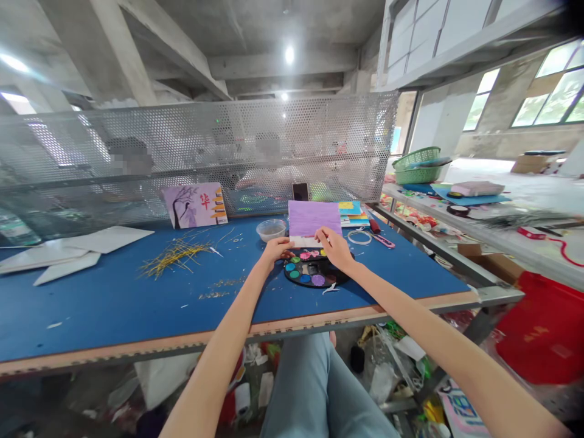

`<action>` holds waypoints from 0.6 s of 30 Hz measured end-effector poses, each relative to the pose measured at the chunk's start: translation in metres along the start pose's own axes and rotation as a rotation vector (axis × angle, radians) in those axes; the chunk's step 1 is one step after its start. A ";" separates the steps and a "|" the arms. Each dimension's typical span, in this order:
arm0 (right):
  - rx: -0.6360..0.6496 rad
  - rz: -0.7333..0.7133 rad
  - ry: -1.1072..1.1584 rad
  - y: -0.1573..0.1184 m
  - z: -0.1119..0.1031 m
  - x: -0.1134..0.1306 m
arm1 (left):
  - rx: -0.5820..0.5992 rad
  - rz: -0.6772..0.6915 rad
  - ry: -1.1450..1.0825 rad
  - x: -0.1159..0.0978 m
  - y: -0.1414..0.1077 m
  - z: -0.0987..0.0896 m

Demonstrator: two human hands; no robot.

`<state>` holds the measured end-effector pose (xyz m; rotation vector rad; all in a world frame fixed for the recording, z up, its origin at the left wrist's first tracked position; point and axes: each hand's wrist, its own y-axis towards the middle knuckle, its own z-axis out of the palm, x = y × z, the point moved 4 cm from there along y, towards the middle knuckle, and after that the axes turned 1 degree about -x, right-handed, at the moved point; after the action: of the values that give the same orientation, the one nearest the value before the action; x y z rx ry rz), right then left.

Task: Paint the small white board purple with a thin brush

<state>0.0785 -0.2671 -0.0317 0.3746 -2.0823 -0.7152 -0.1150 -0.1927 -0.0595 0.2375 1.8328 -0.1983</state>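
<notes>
A card painted purple (pixel 314 216), with a white strip along its lower edge, stands tilted in front of me. At its lower left corner is my left hand (pixel 276 251), fingers closed on the edge. My right hand (pixel 336 248) is closed, its fingertips pinched together over the white strip; whatever they hold is too small or hidden to name. Under both hands lies a black paint palette (pixel 303 277) with several coloured wells, partly covered by my right hand. A clear plastic bowl (pixel 271 229) sits just left of the card.
A finished-looking purple picture (pixel 195 205) leans on the perforated metal screen (pixel 255 121). Yellow stalks (pixel 176 257) and white boards (pixel 75 249) lie to the left. A phone (pixel 300 191), a roll of tape (pixel 359 237) and a pink cutter (pixel 383 241) are near the card. People sit behind the screen.
</notes>
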 end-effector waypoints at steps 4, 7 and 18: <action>0.006 -0.005 0.006 0.000 0.000 0.001 | -0.006 -0.002 -0.002 0.001 0.000 0.000; 0.020 -0.011 0.007 0.000 0.001 0.001 | -0.010 -0.006 0.003 0.001 0.001 0.000; 0.004 0.000 -0.003 -0.001 0.000 0.000 | -0.007 -0.010 0.013 -0.002 -0.001 -0.001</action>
<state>0.0781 -0.2678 -0.0321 0.3765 -2.0865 -0.7121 -0.1154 -0.1936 -0.0577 0.2246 1.8478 -0.1976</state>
